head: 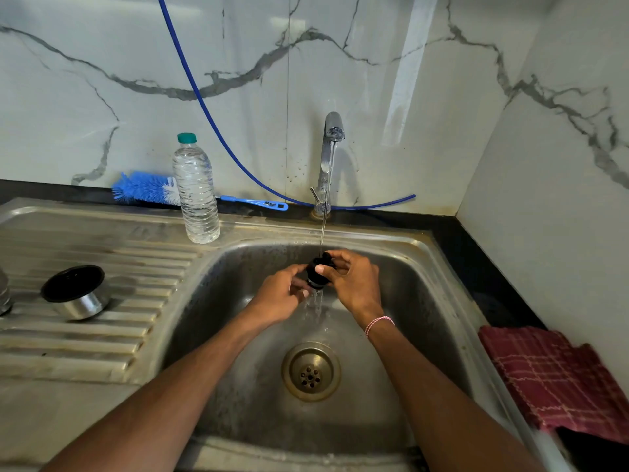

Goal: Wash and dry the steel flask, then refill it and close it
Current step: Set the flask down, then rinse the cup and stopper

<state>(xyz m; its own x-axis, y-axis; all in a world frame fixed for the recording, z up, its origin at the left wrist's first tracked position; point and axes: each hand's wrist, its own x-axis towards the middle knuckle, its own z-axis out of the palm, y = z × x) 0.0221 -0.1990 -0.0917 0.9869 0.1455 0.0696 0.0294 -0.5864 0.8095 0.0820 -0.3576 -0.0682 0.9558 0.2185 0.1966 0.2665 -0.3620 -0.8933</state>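
Observation:
Over the sink basin (391,267), my left hand (282,294) and my right hand (354,281) both grip a small black flask stopper (318,275). A thin stream of water runs from the tap (332,144) onto the stopper and spills down below my fingers. A steel cup-lid (76,292) with a dark inside lies tilted on the ribbed drainboard (102,335) at the left. At the far left edge a sliver of a steel object (4,294) shows; I cannot tell whether it is the flask body.
A clear water bottle (196,189) with a green cap stands at the sink's back rim. A blue bottle brush (149,189) lies behind it. A blue hose (218,124) hangs along the marble wall. A red checked cloth (558,379) lies at the right. The drain (310,371) is below my hands.

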